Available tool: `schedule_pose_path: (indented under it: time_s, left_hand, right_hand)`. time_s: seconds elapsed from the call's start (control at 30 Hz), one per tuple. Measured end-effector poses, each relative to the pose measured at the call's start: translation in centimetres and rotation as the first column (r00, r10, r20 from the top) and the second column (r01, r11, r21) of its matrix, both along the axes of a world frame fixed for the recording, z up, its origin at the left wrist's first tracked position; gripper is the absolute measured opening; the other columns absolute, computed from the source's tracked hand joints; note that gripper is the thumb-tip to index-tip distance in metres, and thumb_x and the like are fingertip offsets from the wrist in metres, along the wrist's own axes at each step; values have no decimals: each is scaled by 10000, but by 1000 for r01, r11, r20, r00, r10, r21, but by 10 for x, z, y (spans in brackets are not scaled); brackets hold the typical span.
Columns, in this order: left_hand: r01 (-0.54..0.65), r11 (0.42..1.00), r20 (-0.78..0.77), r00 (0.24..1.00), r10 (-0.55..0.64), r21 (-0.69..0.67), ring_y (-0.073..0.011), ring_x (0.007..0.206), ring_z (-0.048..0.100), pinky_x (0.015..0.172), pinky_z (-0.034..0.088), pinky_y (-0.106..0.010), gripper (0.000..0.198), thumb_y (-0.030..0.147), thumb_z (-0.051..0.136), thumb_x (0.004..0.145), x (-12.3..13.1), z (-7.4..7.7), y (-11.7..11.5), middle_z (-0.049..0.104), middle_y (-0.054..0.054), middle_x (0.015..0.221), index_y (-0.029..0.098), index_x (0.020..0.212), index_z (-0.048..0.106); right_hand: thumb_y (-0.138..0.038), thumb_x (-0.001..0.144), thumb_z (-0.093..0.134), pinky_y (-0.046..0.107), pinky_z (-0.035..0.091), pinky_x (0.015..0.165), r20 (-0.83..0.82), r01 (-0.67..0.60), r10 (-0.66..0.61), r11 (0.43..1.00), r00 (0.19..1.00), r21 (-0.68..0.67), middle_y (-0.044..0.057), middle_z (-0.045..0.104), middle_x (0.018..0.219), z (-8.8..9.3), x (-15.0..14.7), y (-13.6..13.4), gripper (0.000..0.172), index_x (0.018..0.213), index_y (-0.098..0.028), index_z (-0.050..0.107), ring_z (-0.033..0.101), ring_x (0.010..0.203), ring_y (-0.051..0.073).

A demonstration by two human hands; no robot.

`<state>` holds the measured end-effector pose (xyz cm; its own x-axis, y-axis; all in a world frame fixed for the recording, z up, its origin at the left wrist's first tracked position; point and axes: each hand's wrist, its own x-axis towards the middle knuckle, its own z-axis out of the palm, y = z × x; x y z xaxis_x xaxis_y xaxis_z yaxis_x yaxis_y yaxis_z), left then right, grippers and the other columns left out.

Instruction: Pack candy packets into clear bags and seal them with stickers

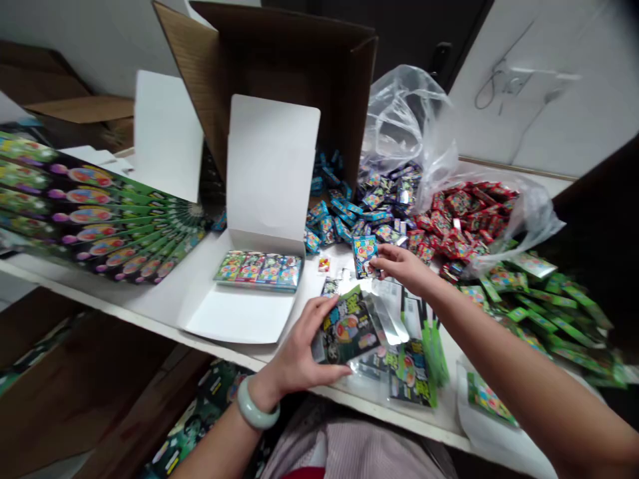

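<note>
Two hands, both gripping. Right hand (399, 266), forearm slanting in from lower right, pinches a small blue packet (365, 254) between thumb and fingertips, over the table, near the pouch; long axis almost upright, printed face toward the viewer. Left hand (305, 342), jade-green bangle (257, 406) at wrist, spreads thumb and fingers round a tilted black pouch (347, 327), glossy film at right. Beyond: open white card carton (272, 166); shiny red packets (454, 219) heaped in crumpled clear plastic.

A white plastic wall socket (516, 82) is mounted at two o'clock on a pale wall (592, 40), a thin grey cable (494, 74) looped beside it. A dark door-like panel (412, 30) is seen at one o'clock. Brown cardboard cartons are placed at ten o'clock (40, 74) and, lower, at eight (100, 399).
</note>
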<state>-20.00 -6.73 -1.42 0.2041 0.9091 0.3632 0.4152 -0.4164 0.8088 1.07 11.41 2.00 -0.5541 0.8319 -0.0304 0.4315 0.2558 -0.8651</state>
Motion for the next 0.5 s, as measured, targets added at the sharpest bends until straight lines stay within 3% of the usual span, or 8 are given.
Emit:
schedule_pose_path:
  time_s: [0.07,0.1,0.2,0.27,0.33,0.43,0.5]
  left_hand:
    - [-29,999,-33,999,30,15,-359,1253,458,1067,413,-539,952,521,777,685,1,-1,1,432,-141,1350,262,1474,313]
    - [-39,999,-54,998,41,23,-357,1255,457,1064,418,-535,939,511,775,692,2,-2,2,434,-138,1348,265,1473,316]
    - [-66,997,-131,989,72,48,-347,1259,457,1068,418,-527,908,477,771,713,7,-3,3,440,-126,1343,271,1470,313]
    - [-80,996,-189,978,88,51,-337,1254,462,1075,411,-524,895,459,766,724,11,-2,6,439,-120,1338,267,1469,308]
    - [-80,996,-238,967,89,45,-331,1247,468,1073,412,-521,887,456,762,729,15,0,8,437,-118,1326,260,1465,309]
    - [-78,997,-279,957,81,20,-324,1247,466,1080,401,-521,869,469,747,741,20,3,9,432,-116,1320,257,1461,309]
    - [-89,996,-291,953,86,2,-324,1257,457,1093,384,-524,851,474,735,751,21,5,10,427,-113,1324,258,1457,313]
  right_hand:
    - [-375,821,582,275,506,575,-114,55,-70,989,991,-135,52,699,882,3,31,-16,357,1128,-193,583,668,766,184]
    - [-370,815,589,284,509,583,-87,102,-112,988,990,-119,51,696,884,4,44,-25,402,1178,-197,567,669,765,188]
    - [-294,817,605,342,518,681,228,169,-209,969,951,182,94,683,979,6,72,-48,424,1228,-195,570,666,823,225]
    - [-238,803,641,382,509,747,477,84,-258,931,840,355,140,664,1066,5,81,-61,402,1199,-179,602,658,884,268]
    - [-264,804,678,386,507,760,588,7,-200,949,784,314,151,675,1049,5,87,-69,422,1206,-160,596,658,888,281]
    - [-374,856,650,348,524,726,477,33,-101,988,873,149,103,704,952,6,102,-69,483,1271,-155,534,666,808,228]
    - [-342,859,652,360,527,798,420,27,-102,983,902,181,104,695,1042,5,116,-63,466,1272,-169,527,662,887,222]
